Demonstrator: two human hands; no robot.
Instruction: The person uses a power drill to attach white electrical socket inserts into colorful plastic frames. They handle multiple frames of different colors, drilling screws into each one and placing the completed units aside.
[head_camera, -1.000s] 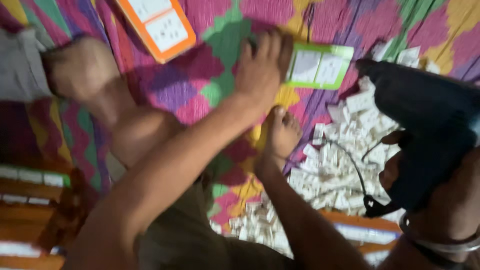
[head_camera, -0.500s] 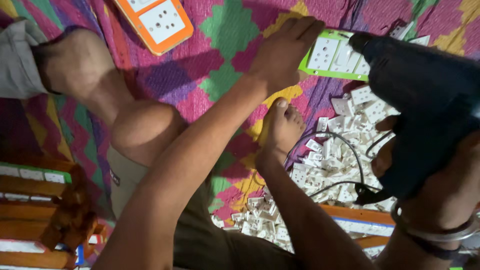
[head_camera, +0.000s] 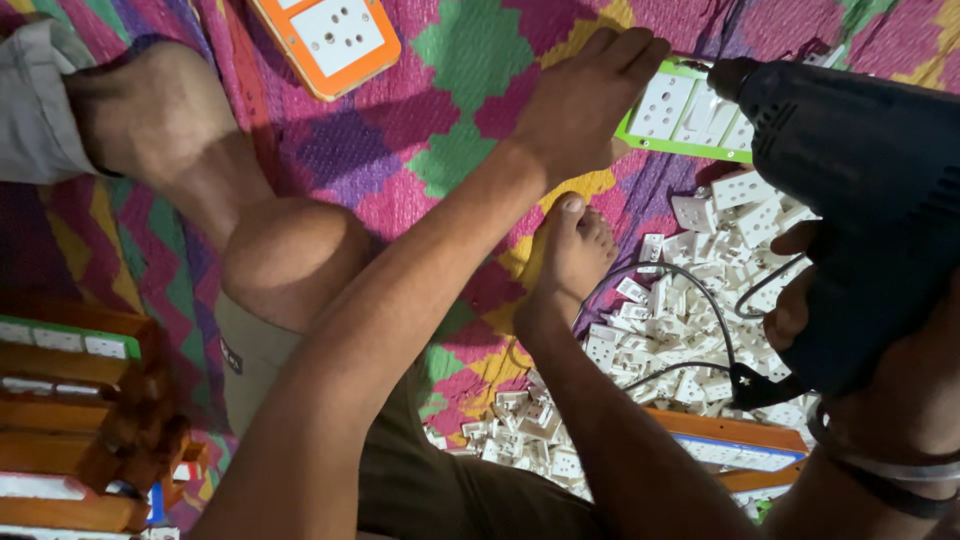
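Here, the person's left hand (head_camera: 585, 100) lies flat and mostly open, fingers stretched forward and close together, pressing down on the near left edge of a green-framed switch plate (head_camera: 690, 115). The plate is white in the middle with round socket holes, and it rests on a patterned cloth (head_camera: 450, 120) of pink, purple, green and yellow diamonds spread on the floor.

The right hand (head_camera: 880, 370) is curled tight around the handle of a black power drill (head_camera: 860, 190), fingers wrapped at the grip. The drill's nose points at the top right part of the green plate, just beside the left hand's fingertips. A black cord (head_camera: 700, 300) loops down from the drill.

Below the plate sits a heap of small white socket parts (head_camera: 680, 320), with the person's bare foot (head_camera: 570, 255) touching its left edge. A bent knee (head_camera: 290, 260) lies farther left. An orange-framed switch plate (head_camera: 330, 35) rests near the top edge, well apart from the hands. Wooden boards (head_camera: 70, 420) are stacked at the lower left.
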